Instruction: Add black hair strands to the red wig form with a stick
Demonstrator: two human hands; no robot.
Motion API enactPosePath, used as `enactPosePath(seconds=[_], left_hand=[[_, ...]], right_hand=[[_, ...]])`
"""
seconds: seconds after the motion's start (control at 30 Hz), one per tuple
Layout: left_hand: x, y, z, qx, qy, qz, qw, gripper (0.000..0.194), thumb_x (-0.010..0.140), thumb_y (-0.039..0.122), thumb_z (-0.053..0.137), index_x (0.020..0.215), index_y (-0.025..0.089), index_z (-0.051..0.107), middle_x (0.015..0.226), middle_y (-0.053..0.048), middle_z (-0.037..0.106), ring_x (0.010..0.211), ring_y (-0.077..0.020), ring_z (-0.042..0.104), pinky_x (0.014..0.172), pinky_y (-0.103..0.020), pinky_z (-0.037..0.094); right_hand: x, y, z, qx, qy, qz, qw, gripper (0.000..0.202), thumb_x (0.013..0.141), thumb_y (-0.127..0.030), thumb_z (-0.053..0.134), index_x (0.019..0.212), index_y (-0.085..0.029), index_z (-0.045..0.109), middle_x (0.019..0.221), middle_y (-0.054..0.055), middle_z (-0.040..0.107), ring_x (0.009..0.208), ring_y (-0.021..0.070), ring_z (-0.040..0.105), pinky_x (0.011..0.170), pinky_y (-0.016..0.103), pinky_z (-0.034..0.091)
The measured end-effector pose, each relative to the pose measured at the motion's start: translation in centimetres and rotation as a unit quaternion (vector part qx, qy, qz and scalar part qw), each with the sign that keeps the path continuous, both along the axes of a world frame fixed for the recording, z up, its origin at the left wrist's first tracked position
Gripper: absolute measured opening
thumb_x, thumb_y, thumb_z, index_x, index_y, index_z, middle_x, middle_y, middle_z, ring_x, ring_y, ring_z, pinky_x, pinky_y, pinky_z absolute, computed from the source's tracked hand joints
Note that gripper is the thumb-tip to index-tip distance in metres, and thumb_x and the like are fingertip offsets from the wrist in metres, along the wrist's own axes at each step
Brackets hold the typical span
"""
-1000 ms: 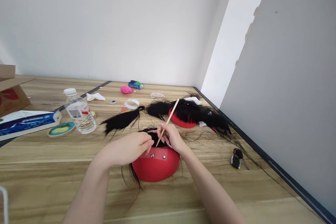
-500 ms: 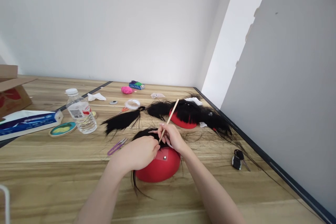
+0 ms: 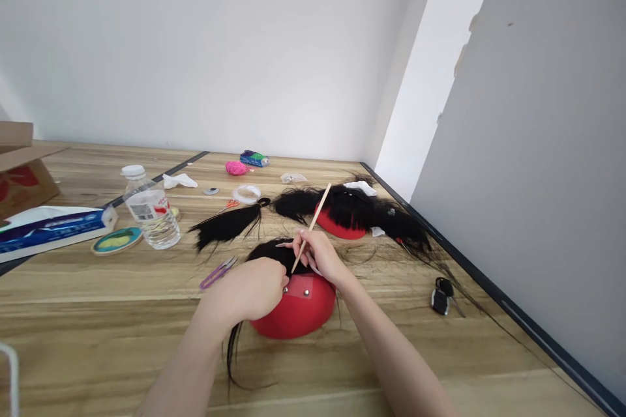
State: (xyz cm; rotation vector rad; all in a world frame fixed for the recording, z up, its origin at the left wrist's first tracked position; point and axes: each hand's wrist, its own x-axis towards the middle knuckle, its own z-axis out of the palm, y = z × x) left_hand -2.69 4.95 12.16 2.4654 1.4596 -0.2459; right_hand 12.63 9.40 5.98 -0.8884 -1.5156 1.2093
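A red dome-shaped form [image 3: 298, 313] lies on the wooden table, its far side covered with black hair [image 3: 267, 249]. A clear patch with small metal pins is on its top. My right hand [image 3: 315, 253] is closed round a thin wooden stick [image 3: 319, 210], whose lower tip points down at the hair's edge. Just left of that tip, my left hand [image 3: 267, 283] rests on the dome with its fingers curled; they are mostly hidden, and what they pinch is too small to name. Strands of black hair hang below the left hand.
Behind stands a second red form [image 3: 337, 225] with black hair. Leftward are a hair bundle [image 3: 229, 225], purple snips [image 3: 218, 272], a water bottle [image 3: 151, 212], a tissue pack [image 3: 53, 231] and a cardboard box [image 3: 24, 176]. Keys [image 3: 440, 300] lie at the right.
My left hand has moved slightly left, away from the stick's tip, uncovering another pin. The hanging strands have shifted left with it. The stick's tip has moved a little left.
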Motion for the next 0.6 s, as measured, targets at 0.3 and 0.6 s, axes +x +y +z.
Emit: enactPosePath(seconds=[0.3, 0.6], left_hand=[[0.1, -0.8, 0.9, -0.065, -0.023, -0.023, 0.997, 0.021, 0.074, 0.009, 0.04, 0.06, 0.017, 0.054, 0.066, -0.004, 0.064, 0.057, -0.0156, 0.053, 0.051, -0.026, 0.028], [-1.3, -0.4, 0.0, -0.055, -0.065, -0.033, 0.996, 0.021, 0.072, 0.012, 0.04, 0.06, 0.018, 0.056, 0.072, -0.003, 0.061, 0.061, -0.0143, 0.05, 0.055, -0.026, 0.03]], right_hand=[[0.0, -0.2, 0.3, -0.002, -0.003, -0.006, 1.0, 0.046, 0.087, -0.044, 0.039, 0.053, -0.017, 0.054, 0.036, -0.004, 0.042, 0.034, 0.007, 0.032, 0.041, 0.023, 0.021], [0.0, -0.1, 0.1, -0.003, -0.005, -0.01, 1.0, 0.048, 0.088, -0.047, 0.04, 0.054, -0.017, 0.055, 0.036, -0.004, 0.042, 0.033, 0.0067, 0.032, 0.04, 0.023, 0.021]])
